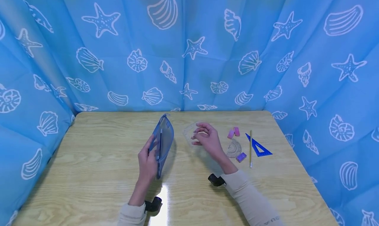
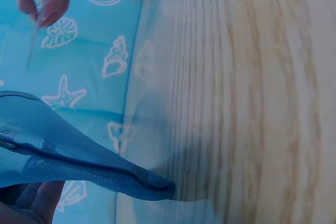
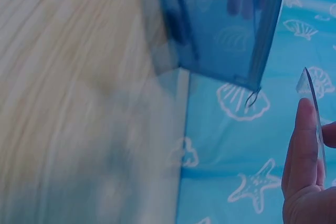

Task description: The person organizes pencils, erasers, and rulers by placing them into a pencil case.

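A blue mesh zip pouch (image 1: 167,138) stands on its edge over the middle of the table, its long opening facing up. My left hand (image 1: 148,162) grips it from the left side, with the fingers partly behind the mesh. A dark, slim strip shows along the pouch's opening; I cannot tell whether it is an item inside. To the right of the pouch and apart from it, my right hand (image 1: 208,142) pinches a flat clear plastic piece (image 1: 189,131) between thumb and fingers. In the right wrist view this clear piece (image 3: 311,85) appears nearly edge-on, with a pointed top.
On the table's right side lie pink erasers (image 1: 231,134), a clear protractor (image 1: 234,149), a purple eraser (image 1: 241,157), a yellow pencil (image 1: 251,153) and a blue set square (image 1: 262,150). A blue seashell curtain (image 1: 183,71) hangs along the wooden table's (image 1: 88,160) back and sides.
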The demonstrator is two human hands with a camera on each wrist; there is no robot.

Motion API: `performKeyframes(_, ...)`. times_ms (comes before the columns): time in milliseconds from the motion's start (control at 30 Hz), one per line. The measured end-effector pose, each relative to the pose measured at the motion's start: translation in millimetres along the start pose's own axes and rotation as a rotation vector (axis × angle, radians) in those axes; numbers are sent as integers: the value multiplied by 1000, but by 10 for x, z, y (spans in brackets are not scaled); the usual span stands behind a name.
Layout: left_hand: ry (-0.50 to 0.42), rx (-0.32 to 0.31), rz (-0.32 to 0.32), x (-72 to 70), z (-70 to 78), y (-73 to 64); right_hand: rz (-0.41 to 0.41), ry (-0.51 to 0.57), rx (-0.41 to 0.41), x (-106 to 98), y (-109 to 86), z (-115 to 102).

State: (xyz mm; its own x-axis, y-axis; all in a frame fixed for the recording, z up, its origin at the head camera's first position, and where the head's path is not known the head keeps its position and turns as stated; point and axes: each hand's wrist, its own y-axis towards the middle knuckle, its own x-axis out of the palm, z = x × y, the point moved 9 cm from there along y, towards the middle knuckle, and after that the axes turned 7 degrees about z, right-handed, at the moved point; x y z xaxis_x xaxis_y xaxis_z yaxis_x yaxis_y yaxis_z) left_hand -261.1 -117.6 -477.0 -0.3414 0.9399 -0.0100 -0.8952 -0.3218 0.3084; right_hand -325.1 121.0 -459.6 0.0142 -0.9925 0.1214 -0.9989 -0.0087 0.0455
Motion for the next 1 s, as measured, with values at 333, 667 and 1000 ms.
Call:
performKeyframes(333, 12, 11, 13, -12, 14, -43, -18, -53, -35, 382, -3, -149)
performKeyframes(667, -6, 14, 32, -24, 53, -14, -7, -113, -36, 654, 73, -230)
performKeyframes(1000, 26, 15, 58, -14, 65, 0, -15, -231, -51, 813, 87, -268)
